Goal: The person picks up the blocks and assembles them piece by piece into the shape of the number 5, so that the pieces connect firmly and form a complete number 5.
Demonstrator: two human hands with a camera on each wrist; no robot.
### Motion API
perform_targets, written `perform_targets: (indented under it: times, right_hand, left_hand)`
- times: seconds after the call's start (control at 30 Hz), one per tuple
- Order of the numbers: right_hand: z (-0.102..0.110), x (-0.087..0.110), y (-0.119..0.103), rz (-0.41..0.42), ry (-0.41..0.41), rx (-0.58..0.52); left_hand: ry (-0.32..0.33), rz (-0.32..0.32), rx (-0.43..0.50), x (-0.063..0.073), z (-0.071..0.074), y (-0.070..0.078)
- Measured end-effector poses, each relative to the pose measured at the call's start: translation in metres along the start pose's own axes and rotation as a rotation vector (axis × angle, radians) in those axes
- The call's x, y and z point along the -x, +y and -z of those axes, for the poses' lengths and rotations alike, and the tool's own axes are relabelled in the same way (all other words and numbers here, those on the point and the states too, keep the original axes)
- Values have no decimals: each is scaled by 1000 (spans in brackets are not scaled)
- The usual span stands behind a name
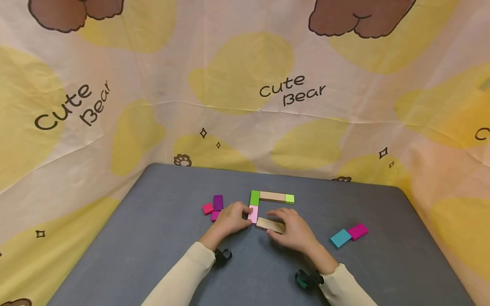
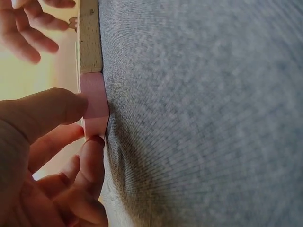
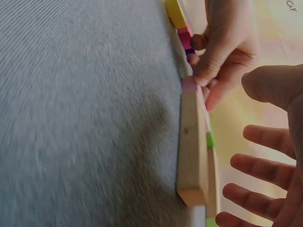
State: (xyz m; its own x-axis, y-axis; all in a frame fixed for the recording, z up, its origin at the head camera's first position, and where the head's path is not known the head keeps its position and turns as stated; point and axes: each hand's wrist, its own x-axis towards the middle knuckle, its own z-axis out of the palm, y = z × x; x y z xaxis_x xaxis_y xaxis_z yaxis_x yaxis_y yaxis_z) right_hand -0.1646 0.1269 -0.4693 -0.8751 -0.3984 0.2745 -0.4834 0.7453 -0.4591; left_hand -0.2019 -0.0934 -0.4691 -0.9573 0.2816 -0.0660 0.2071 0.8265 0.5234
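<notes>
My left hand (image 1: 231, 218) pinches a pink block (image 1: 253, 211) on the dark table; in the left wrist view the thumb lies on its edge and a finger meets its end. Against that pink block stands one end of a plain wooden block (image 1: 267, 224). My right hand (image 1: 294, 230) is over the other end of the wooden block, and in the right wrist view its fingers (image 3: 258, 165) are spread and apart from the block. Behind the pink block lies a green block (image 1: 254, 198), followed to the right by another wooden block (image 1: 272, 196) and a light green block (image 1: 289, 199).
Purple (image 1: 218, 202), red-pink (image 1: 208, 208) and magenta (image 1: 215, 216) blocks lie left of my left hand. A blue block (image 1: 340, 238) touches a magenta one (image 1: 357, 231) at the right. A yellow block (image 3: 175, 13) shows in the right wrist view. Printed cloth (image 1: 229, 85) hangs behind the table.
</notes>
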Motion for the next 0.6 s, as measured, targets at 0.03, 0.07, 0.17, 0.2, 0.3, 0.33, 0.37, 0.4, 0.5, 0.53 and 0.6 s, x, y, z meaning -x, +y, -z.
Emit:
perform_targets:
  times: [0.03,0.07,0.17,0.2,0.3,0.33,0.37,0.4,0.5,0.53,0.6]
  right_hand:
    - [2,1,1,-10,-1,12]
    - [4,3,1,-18,-2,23]
    - [10,7,4,-36,-2,42]
    - [11,8,5,-43,0,49]
    - [16,12,9,-59,16,62]
    - [18,14,11,-66,23,65]
    - [20,16,12,-72,32,70]
    - [22,18,14,-79,39,74]
    - [28,24,20,-103,52,90]
    - [30,26,22,-114,54,95]
    - [34,29,26,-132,55,103]
  left_hand:
    - [2,-1,2,0,0,0]
    - [2,0,7,1,0,-1]
    - [11,-1,10,1,0,-1]
    - [15,-3,10,1,0,-2]
    - [14,-3,5,1,1,-2]
    - [12,-4,5,1,1,-2]
    - [10,-5,7,1,0,-2]
    - [9,-4,9,1,0,-2]
    - [3,-3,14,0,0,-1]
    - [1,-5,14,0,0,-1]
    - [1,-9,12,0,-1,0]
